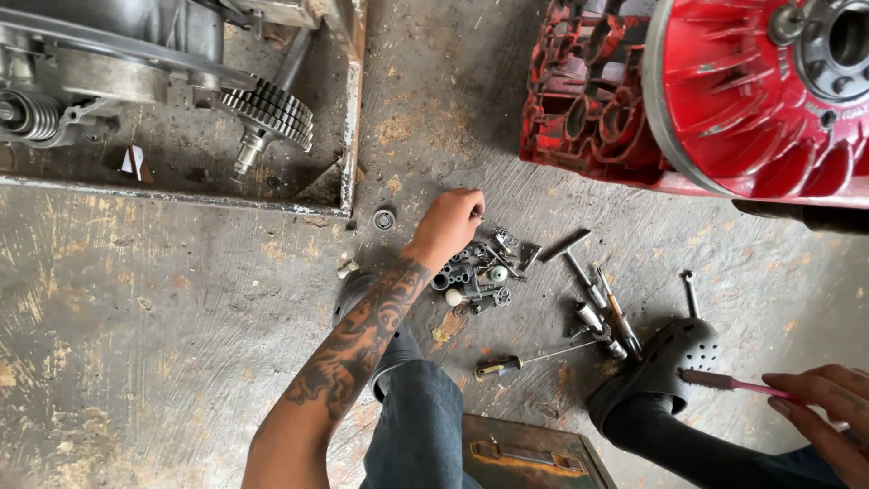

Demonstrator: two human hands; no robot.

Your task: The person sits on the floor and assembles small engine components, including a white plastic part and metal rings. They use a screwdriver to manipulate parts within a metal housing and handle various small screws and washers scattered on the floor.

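- Stained, scuffed concrete floor (163, 344) is filling the whole view from above, with worn yellowish patches showing through the grime.
- At the top left, a grey engine casing (109, 54) is being held inside a rusty metal frame (348, 109), and a toothed gear on a shaft (269, 113) is sticking out of it toward the floor.
- Just below the frame's corner, a small round bearing (385, 218) is lying by itself on the concrete.
- A tattooed forearm is being stretched forward from the bottom of the view, and the left hand (448, 225) is being lowered onto the far edge of a pile of small metal parts (480, 272); its fingers are curled down narrowly, and whether anything is being pinched cannot be told.
- The pile of bolts, sleeves and springs is lying just beside a knee in dark jeans, between the two feet.
- Right of the pile, several sockets and drive bits (593, 303) are being left scattered, and a yellow-handled screwdriver (520, 362) is lying nearer to the person.
- A rusty metal box (525, 453) with a handle is sitting at the bottom edge.
- At the top right, a red finned engine housing (751, 91) is resting on the floor.
- A black perforated clog (665, 362) is being worn on the right foot.
- At the lower right, the right hand (828, 407) is being closed around a slim red-handled tool (733, 384), whose tip is pointing left over the clog.
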